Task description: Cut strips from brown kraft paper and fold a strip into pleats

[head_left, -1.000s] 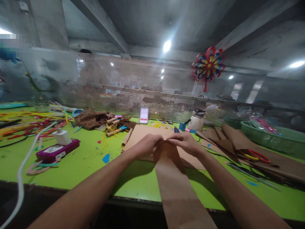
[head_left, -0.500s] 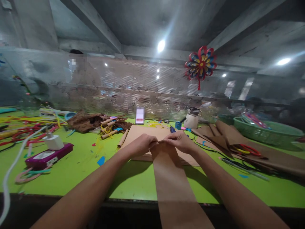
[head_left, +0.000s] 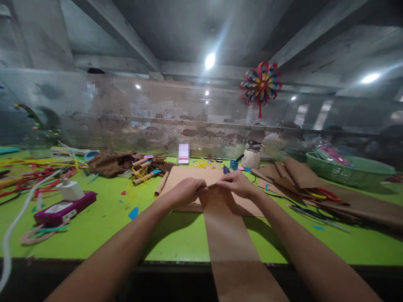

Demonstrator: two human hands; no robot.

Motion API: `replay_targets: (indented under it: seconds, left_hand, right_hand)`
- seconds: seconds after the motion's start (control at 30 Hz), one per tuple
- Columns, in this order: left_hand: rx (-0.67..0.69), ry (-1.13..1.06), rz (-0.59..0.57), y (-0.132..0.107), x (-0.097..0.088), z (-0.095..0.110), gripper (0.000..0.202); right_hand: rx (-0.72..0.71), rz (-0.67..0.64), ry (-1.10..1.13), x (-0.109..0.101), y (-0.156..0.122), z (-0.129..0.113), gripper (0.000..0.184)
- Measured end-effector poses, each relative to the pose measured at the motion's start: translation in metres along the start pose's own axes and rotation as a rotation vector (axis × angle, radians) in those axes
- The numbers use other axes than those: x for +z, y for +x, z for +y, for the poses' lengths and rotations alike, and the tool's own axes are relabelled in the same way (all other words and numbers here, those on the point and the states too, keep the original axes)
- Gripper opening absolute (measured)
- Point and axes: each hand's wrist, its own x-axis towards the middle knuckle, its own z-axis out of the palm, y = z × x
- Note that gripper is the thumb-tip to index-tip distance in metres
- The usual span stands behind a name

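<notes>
A long strip of brown kraft paper [head_left: 231, 235] runs from my fingers down over the front edge of the green table. My left hand [head_left: 189, 191] pinches the left corner of its far end. At the right corner, my right hand [head_left: 237, 183] grips it between thumb and fingers. The far end looks narrowly folded or rolled where the fingertips meet it. Beneath both hands lies a stack of tan cardboard sheets [head_left: 185, 173]. Just behind my right hand, a dark blue pointed tool tip [head_left: 226, 169] shows, its kind unclear.
A purple power strip [head_left: 66, 207] with a white plug sits left. Rolled paper tubes [head_left: 143, 178] and crumpled brown paper [head_left: 110, 162] lie behind it. On the right are brown paper sheets [head_left: 302, 178], red-handled scissors [head_left: 329, 194] and a green basket [head_left: 349, 167]. A phone [head_left: 183, 153] stands upright at the back.
The view has shifted slightly to the right. Both hands keep their pinch on the paper strip's far end, with hardly any movement.
</notes>
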Motion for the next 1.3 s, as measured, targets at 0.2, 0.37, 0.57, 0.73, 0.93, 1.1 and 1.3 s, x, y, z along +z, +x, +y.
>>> replay_targets:
  seconds: [0.2,0.37,0.57,0.73,0.93,1.1,1.3]
  left_hand:
    - [-0.044,-0.303,-0.121,-0.002,-0.003,-0.009,0.027]
    - [-0.107,-0.337,-0.140,-0.001,-0.009,-0.008,0.029]
    - [-0.143,-0.342,-0.155,-0.002,-0.007,-0.017,0.031]
    - [-0.020,-0.305,-0.095,0.001,-0.001,-0.023,0.027]
    - [-0.061,-0.506,-0.066,0.002,-0.003,-0.018,0.024]
    - [-0.087,-0.870,-0.114,-0.003,-0.007,-0.018,0.026]
    - [-0.065,-1.165,-0.256,-0.007,-0.004,-0.003,0.025]
  right_hand:
    - [0.090,-0.028,0.072,-0.005,-0.001,-0.003,0.032]
    - [0.124,-0.088,0.212,-0.005,-0.002,0.000,0.036]
    - [0.169,-0.076,0.316,-0.003,-0.001,0.005,0.040]
    - [0.191,-0.106,0.402,0.002,0.000,0.010,0.041]
    - [0.200,-0.091,0.558,0.002,0.001,0.014,0.039]
    - [0.124,-0.037,0.810,-0.005,-0.001,0.011,0.041]
    - [0.018,-0.311,0.780,0.006,-0.007,-0.014,0.042]
